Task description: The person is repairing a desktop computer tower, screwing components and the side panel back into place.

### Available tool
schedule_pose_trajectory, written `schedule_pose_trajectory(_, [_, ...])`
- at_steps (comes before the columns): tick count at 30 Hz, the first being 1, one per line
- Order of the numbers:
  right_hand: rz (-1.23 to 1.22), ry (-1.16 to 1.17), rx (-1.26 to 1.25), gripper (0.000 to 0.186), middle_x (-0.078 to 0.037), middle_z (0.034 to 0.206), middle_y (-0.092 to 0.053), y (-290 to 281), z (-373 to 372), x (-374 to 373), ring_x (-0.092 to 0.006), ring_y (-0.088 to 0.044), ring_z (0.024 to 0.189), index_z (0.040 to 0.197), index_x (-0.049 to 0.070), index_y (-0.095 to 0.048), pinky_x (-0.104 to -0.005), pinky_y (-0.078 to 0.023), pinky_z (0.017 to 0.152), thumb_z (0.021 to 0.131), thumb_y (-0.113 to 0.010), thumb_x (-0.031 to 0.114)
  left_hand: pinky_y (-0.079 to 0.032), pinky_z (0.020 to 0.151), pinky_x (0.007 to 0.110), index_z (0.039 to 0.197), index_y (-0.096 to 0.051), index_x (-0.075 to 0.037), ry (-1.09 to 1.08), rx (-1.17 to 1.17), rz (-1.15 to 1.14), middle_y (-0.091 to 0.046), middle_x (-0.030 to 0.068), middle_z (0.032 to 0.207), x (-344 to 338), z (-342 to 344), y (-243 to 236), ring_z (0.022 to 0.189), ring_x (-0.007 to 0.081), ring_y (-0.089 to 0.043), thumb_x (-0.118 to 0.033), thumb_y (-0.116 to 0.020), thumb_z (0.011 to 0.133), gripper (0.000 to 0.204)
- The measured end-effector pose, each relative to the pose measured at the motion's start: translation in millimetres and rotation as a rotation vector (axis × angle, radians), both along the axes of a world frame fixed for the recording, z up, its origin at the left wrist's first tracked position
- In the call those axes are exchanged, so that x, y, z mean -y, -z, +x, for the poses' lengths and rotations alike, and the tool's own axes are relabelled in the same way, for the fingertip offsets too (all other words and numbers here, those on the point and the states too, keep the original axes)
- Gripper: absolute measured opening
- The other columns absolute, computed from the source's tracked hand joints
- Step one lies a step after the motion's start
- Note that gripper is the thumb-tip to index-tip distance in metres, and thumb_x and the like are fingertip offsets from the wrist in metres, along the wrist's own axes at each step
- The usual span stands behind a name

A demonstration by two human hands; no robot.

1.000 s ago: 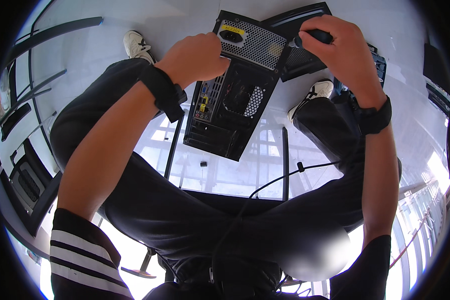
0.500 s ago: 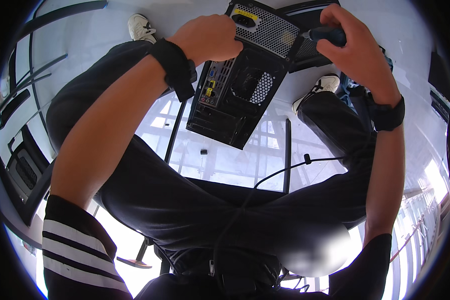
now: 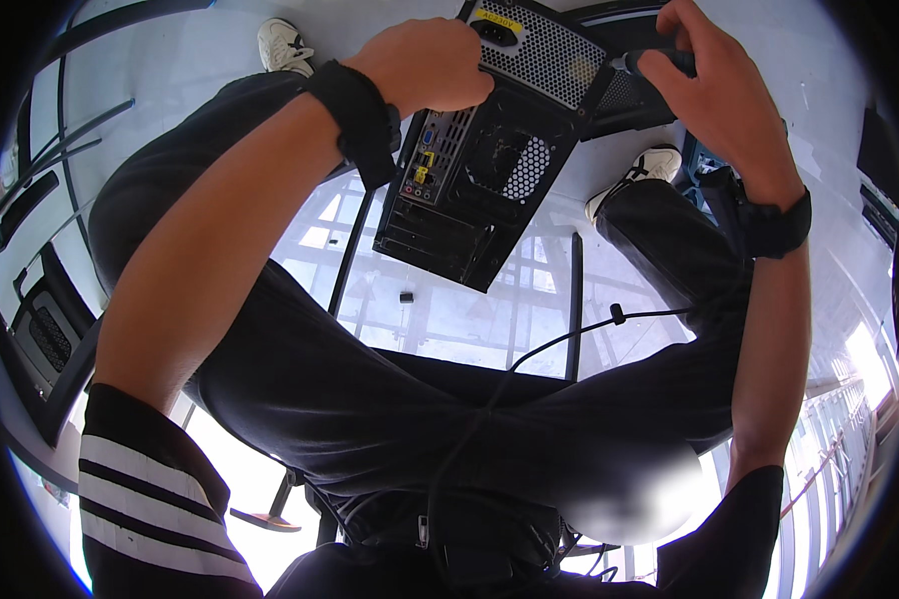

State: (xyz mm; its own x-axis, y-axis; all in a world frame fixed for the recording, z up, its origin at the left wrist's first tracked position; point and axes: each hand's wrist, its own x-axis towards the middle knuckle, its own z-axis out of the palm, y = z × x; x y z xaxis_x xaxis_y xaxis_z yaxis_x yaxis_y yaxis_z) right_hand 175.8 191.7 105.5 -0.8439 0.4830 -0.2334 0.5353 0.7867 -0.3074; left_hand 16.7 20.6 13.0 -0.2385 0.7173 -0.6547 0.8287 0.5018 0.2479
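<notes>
A black computer case (image 3: 435, 245) stands tilted before me at the top of the view, its rear side towards me. Set in its upper part is a power supply (image 3: 559, 62) with a honeycomb grille and a black socket. My left hand (image 3: 425, 65) is closed at the case's left edge, with the fingertips partly hidden. Fingers wrapped round a dark handle, my right hand (image 3: 724, 100) grips what looks like a screwdriver (image 3: 677, 62). Its tip points left at the right edge of the case by the power supply; whether it touches cannot be made out.
Behind the case, at its right, lies a dark panel with a mesh part (image 3: 624, 100). A black cable (image 3: 559, 339) runs across my lap. Between my legs, a small black block (image 3: 407, 298) lies on the shiny floor. Dark frames and a chair-like part (image 3: 50, 334) are at the left.
My right hand has turned slightly, with the screwdriver's handle now more covered. The left hand has shifted a little up and right. The case has barely moved.
</notes>
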Motion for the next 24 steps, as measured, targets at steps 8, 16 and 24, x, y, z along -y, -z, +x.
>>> schedule_pose_trajectory(8, [-0.140, 0.084, 0.040, 0.027, -0.023, 0.083, -0.068, -9.1, -2.1, -10.4, -0.0396, -0.067, 0.078, 0.098, -0.001, -0.061, -0.0462, -0.050, 0.069, 0.090, -0.065, 0.025, -0.059, 0.074, 0.046, 0.094, -0.078, 0.001, -0.048, 0.005, 0.078, -0.074, 0.0214, 0.089, -0.1, 2.1, -6.3, 0.078, 0.0378, -0.073, -0.030, -0.064, 0.083, 0.035])
schedule_pose_trajectory(16, [0.153, -0.056, 0.092, 0.027, -0.024, 0.079, -0.066, -27.7, -3.1, 18.2, -0.0403, -0.067, 0.079, 0.106, -0.001, -0.057, -0.0479, -0.050, 0.071, 0.091, -0.061, 0.021, -0.059, 0.075, 0.046, 0.095, -0.077, 0.001, -0.055, -0.007, 0.056, -0.074, 0.0216, 0.090, 1.0, 3.0, -4.5, 0.081, 0.0386, -0.073, -0.030, -0.064, 0.083, 0.036])
schedule_pose_trajectory(24, [0.001, -0.005, 0.245, 0.025, -0.021, 0.072, -0.065, -35.3, -6.5, 7.3, -0.0354, -0.065, 0.068, 0.099, -0.001, -0.059, -0.0434, -0.049, 0.065, 0.095, -0.061, 0.023, -0.060, 0.073, 0.040, 0.115, -0.068, 0.006, 0.017, -0.005, 0.002, -0.073, 0.0225, 0.100, -2.8, 0.9, -5.8, 0.083, 0.0327, -0.075, -0.035, -0.063, 0.093, 0.048])
